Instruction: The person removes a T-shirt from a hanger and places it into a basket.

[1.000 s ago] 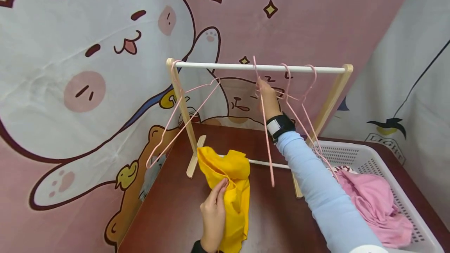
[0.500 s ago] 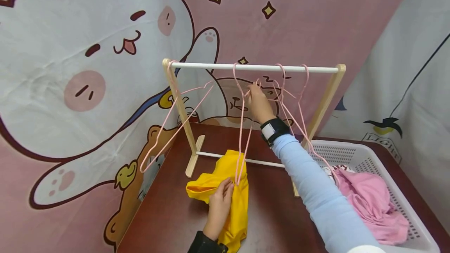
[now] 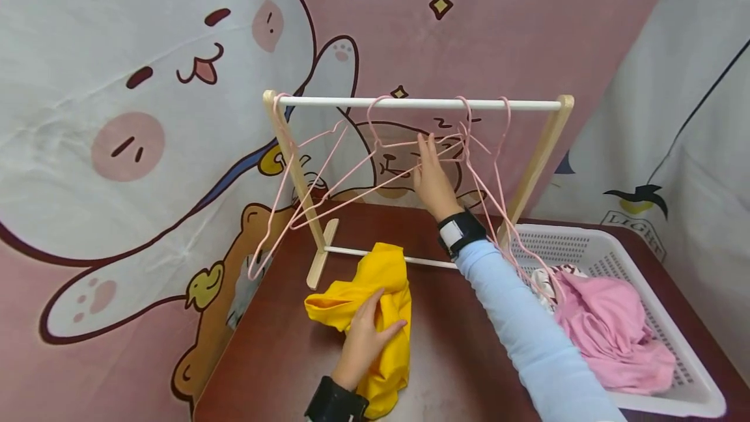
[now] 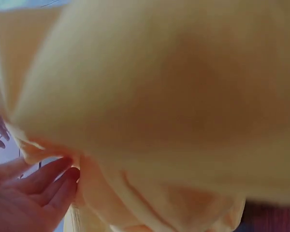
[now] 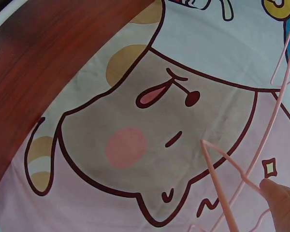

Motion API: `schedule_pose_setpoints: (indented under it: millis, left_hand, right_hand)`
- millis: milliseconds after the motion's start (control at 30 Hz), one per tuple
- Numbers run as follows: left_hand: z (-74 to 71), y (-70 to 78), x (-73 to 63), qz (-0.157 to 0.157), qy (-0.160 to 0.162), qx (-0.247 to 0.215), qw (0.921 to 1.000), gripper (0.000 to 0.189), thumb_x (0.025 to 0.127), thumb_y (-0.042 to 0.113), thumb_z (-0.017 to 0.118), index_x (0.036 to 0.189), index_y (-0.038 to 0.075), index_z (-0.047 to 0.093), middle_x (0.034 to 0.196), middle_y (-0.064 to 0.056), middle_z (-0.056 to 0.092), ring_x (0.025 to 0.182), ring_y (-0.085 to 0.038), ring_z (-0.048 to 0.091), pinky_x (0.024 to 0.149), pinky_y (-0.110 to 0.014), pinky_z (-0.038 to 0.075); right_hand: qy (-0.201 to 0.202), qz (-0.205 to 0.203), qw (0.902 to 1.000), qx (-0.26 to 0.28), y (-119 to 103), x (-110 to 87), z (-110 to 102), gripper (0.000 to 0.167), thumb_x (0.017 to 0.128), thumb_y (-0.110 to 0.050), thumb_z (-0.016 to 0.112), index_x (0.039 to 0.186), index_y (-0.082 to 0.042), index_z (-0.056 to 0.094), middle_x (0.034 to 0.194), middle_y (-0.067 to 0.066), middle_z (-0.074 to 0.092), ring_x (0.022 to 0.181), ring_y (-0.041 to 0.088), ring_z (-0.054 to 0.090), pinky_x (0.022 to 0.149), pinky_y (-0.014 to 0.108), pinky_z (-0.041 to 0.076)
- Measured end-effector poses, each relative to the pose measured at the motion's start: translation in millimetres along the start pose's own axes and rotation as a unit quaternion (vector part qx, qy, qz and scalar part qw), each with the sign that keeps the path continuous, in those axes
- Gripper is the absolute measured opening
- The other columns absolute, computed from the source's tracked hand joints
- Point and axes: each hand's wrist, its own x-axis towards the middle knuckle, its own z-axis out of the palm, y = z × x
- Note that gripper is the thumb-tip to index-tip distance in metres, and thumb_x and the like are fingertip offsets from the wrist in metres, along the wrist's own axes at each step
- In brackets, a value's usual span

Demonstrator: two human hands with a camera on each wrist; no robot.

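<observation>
In the head view, my left hand (image 3: 364,338) lies on a yellow cloth garment (image 3: 389,292), fingers straight and thumb spread away from them. That garment stands bunched over the table and fills most of the left wrist view, where the left fingertips (image 4: 63,169) touch its edge. My right hand (image 3: 433,178) reaches up to a pink hanger (image 3: 363,192), touching it with straight fingers. This hanger hooks over the white rod and is turned so its long end points left. In the right wrist view only part of the right hand (image 5: 282,203) shows beside the pink wire.
A small wooden rack with a white rod (image 3: 328,102) stands on the brown table (image 3: 252,357). Several other pink hangers hang at its left end and right side. On the right, a white basket (image 3: 697,376) holds pink cloth (image 3: 615,331). A printed curtain (image 3: 527,31) hangs behind.
The middle hanger has slid left along the rod and swung from edge-on to broadside. My right fingers have straightened from their grip on it. The left thumb has spread off the yellow garment, whose top has changed shape.
</observation>
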Motion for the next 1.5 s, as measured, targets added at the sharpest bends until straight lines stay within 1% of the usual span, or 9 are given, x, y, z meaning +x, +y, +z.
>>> schedule_pose_setpoints:
  millis: [167, 300, 433, 567, 667, 767, 967, 1167, 1500]
  left_hand:
    - [-9.6, -7.0, 1.7, 0.038, -0.044, 0.044, 0.9973, 0.091, 0.068, 0.049, 0.076, 0.141, 0.013, 0.036, 0.141, -0.015, 0.042, 0.123, -0.036, 0.041, 0.103, -0.051, 0.034]
    - [-26.8, -21.3, 5.9, 0.062, -0.066, 0.164, 0.9823, 0.115, 0.054, 0.063, 0.078, 0.146, 0.014, 0.029, 0.150, -0.026, 0.017, 0.131, -0.047, 0.021, 0.097, -0.063, 0.020]
    - [-36.5, -36.1, 21.0, 0.045, -0.127, 0.284, 0.9493, 0.126, 0.046, 0.070, 0.076, 0.146, 0.009, 0.029, 0.149, -0.036, 0.007, 0.135, -0.058, 0.007, 0.097, -0.076, 0.012]
    - [-20.9, -55.8, 43.2, 0.015, -0.178, 0.320, 0.9304, 0.129, 0.045, 0.070, 0.077, 0.148, 0.014, 0.023, 0.147, -0.037, 0.012, 0.134, -0.059, 0.011, 0.095, -0.078, 0.015]
    - [-6.0, -73.2, 51.7, -0.010, -0.206, 0.297, 0.9324, 0.128, 0.048, 0.064, 0.081, 0.149, 0.018, 0.016, 0.146, -0.034, 0.022, 0.131, -0.056, 0.024, 0.093, -0.079, 0.016]
    - [2.1, -82.6, 52.8, -0.029, -0.224, 0.253, 0.9407, 0.123, 0.054, 0.049, 0.086, 0.149, 0.015, 0.016, 0.141, -0.030, 0.033, 0.125, -0.052, 0.035, 0.091, -0.079, 0.019]
    - [8.0, -72.0, 60.5, 0.035, -0.198, 0.258, 0.9451, 0.069, 0.066, 0.024, 0.082, 0.124, 0.001, 0.052, 0.110, -0.023, 0.055, 0.095, -0.040, 0.058, 0.071, -0.057, 0.050]
    - [10.0, -65.7, 60.4, 0.093, -0.147, 0.264, 0.9489, 0.025, 0.073, 0.024, 0.075, 0.088, 0.009, 0.063, 0.073, -0.006, 0.062, 0.060, -0.019, 0.056, 0.053, -0.032, 0.047]
    - [29.8, -60.8, 24.7, 0.117, -0.119, 0.241, 0.9562, 0.027, 0.072, 0.031, 0.075, 0.084, 0.011, 0.062, 0.064, 0.001, 0.058, 0.052, -0.011, 0.048, 0.049, -0.025, 0.041]
  right_hand:
    - [0.069, -0.067, 0.9949, -0.030, 1.6, -29.9, 12.3, 0.063, 0.096, -0.010, 0.045, 0.150, -0.018, 0.013, 0.157, 0.012, 0.005, 0.083, 0.031, 0.062, 0.050, 0.027, 0.047]
    - [0.077, -0.176, 0.9787, -0.072, 5.6, -73.4, 38.8, 0.036, 0.095, -0.012, 0.049, 0.129, -0.001, 0.046, 0.138, 0.020, 0.043, 0.101, 0.030, 0.060, 0.070, 0.031, 0.055]
    - [-0.133, -0.220, 0.9630, -0.082, 21.4, -110.2, 71.5, 0.030, 0.093, -0.030, 0.055, 0.111, -0.007, 0.056, 0.119, 0.011, 0.052, 0.107, 0.023, 0.052, 0.091, 0.035, 0.049]
    - [-0.372, -0.125, 0.9142, -0.100, 37.9, -133.1, 95.2, 0.084, 0.075, -0.062, 0.064, 0.142, -0.020, 0.035, 0.152, 0.011, 0.022, 0.138, 0.038, 0.024, 0.108, 0.059, 0.023]
    - [-0.444, -0.090, 0.8800, -0.141, 40.4, -148.9, 106.7, 0.116, 0.060, -0.067, 0.072, 0.150, -0.028, 0.009, 0.157, 0.015, 0.002, 0.141, 0.048, 0.001, 0.106, 0.069, 0.009]
    - [-0.453, -0.091, 0.8683, -0.181, 41.4, -164.0, 120.1, 0.122, 0.055, -0.067, 0.074, 0.150, -0.030, 0.006, 0.156, 0.017, 0.007, 0.142, 0.046, 0.002, 0.107, 0.068, 0.010]
    - [-0.401, -0.081, 0.8971, -0.167, 58.2, -180.3, 148.7, 0.109, 0.055, -0.064, 0.077, 0.144, -0.021, 0.030, 0.150, 0.024, 0.021, 0.137, 0.048, 0.019, 0.107, 0.067, 0.016]
    - [-0.340, -0.089, 0.9332, -0.074, 50.9, -189.9, 138.3, 0.061, 0.074, -0.048, 0.072, 0.124, -0.020, 0.054, 0.126, 0.018, 0.048, 0.115, 0.038, 0.047, 0.097, 0.056, 0.039]
    - [-0.294, -0.164, 0.9413, -0.028, 49.0, -225.7, 106.4, 0.029, 0.087, -0.027, 0.064, 0.113, -0.014, 0.060, 0.097, -0.001, 0.065, 0.086, 0.015, 0.056, 0.082, 0.026, 0.050]
